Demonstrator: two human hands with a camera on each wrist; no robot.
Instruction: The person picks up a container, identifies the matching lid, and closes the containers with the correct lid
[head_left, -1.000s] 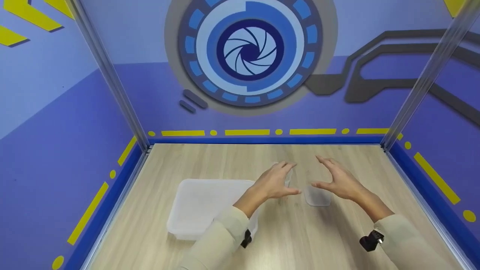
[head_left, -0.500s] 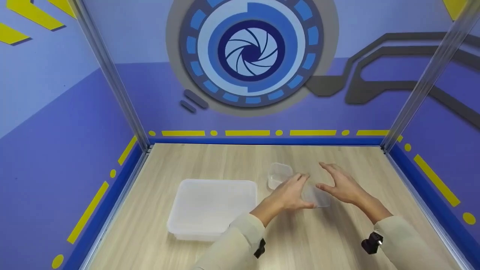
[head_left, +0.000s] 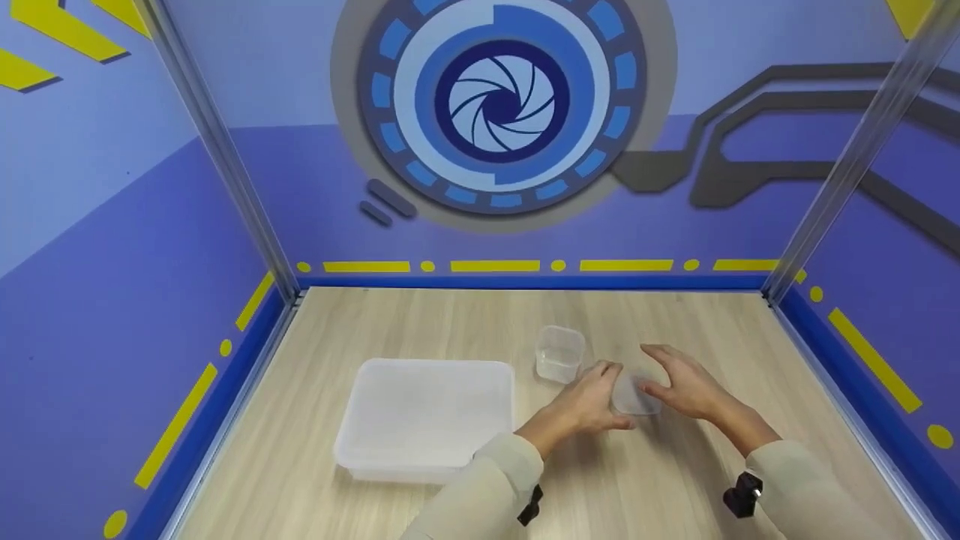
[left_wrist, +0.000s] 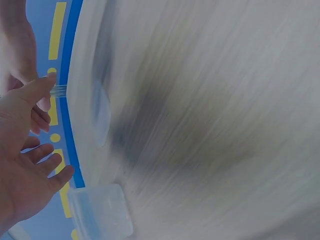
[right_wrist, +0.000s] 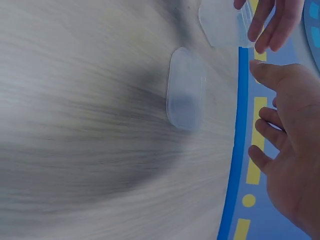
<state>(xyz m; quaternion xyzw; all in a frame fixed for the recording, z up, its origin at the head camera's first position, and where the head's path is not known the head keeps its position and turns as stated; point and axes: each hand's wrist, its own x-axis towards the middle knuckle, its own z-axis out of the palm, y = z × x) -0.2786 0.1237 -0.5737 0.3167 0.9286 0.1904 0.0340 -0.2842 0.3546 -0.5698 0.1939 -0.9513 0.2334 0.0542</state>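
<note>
Clear plastic lid (head_left: 632,399) lies on the wooden counter (head_left: 420,322) between the left hand (head_left: 589,400) and right hand (head_left: 688,386), both spread wide; a small tub (head_left: 561,352) stands to the far left, a large white box (head_left: 427,420) further left.

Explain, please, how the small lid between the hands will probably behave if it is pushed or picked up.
The small lid looks thin and plastic, so it is probably light. Lying flat on the table, it would likely slide rather than tip. Its low edge may be hard to pinch.
</note>
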